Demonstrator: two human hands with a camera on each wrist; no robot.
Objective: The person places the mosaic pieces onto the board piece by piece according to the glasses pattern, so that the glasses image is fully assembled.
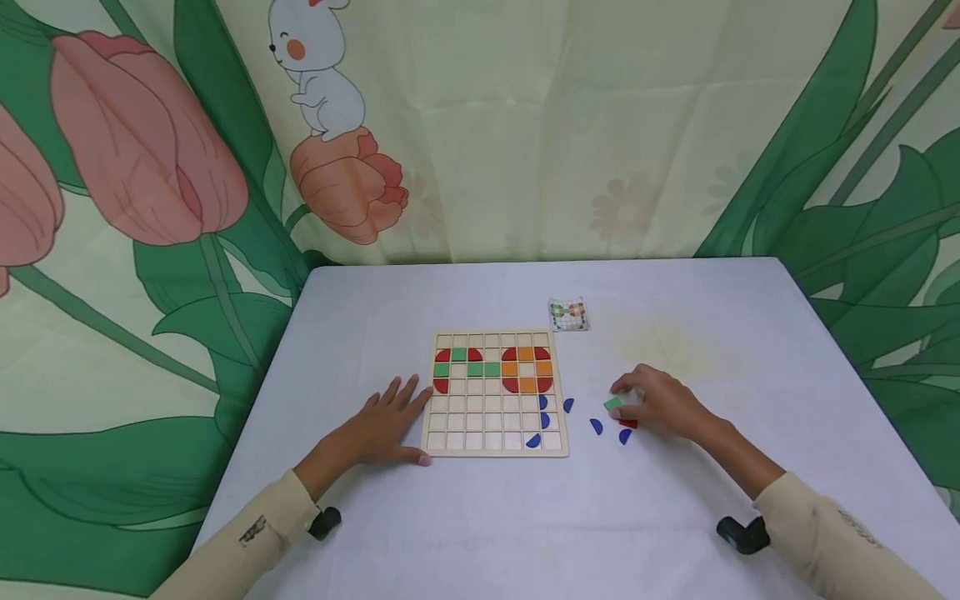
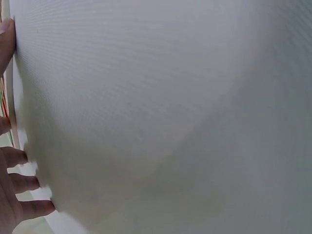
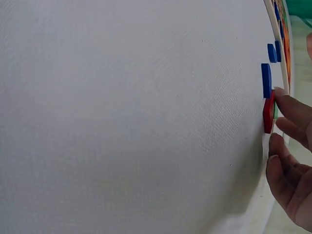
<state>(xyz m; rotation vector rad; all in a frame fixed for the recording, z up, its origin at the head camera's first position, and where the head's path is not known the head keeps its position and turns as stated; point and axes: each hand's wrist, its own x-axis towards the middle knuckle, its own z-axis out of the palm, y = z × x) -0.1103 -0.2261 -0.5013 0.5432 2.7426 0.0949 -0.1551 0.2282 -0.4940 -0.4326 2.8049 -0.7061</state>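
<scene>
A wooden grid board [image 1: 450, 423] lies on the table, with red, green, orange and blue pieces in its cells. My left hand [image 1: 386, 421] rests spread at the board's left edge, thumb and index touching the frame. To the right of the board, my right hand [image 1: 663, 402] pinches a green square tile [image 1: 613, 403] between thumb and fingers, low over the table. Just below that tile lies a red piece [image 1: 628, 423], partly hidden by the hand; the right wrist view shows the red piece [image 3: 268, 114] close to the thumb. Loose blue half-round pieces [image 1: 596, 427] lie nearby.
A small pattern card [image 1: 568, 315] lies behind the board's far right corner. White cloth covers the table [image 1: 480, 525]. Behind it hangs a curtain [image 1: 525, 125] printed with tulips and a rabbit.
</scene>
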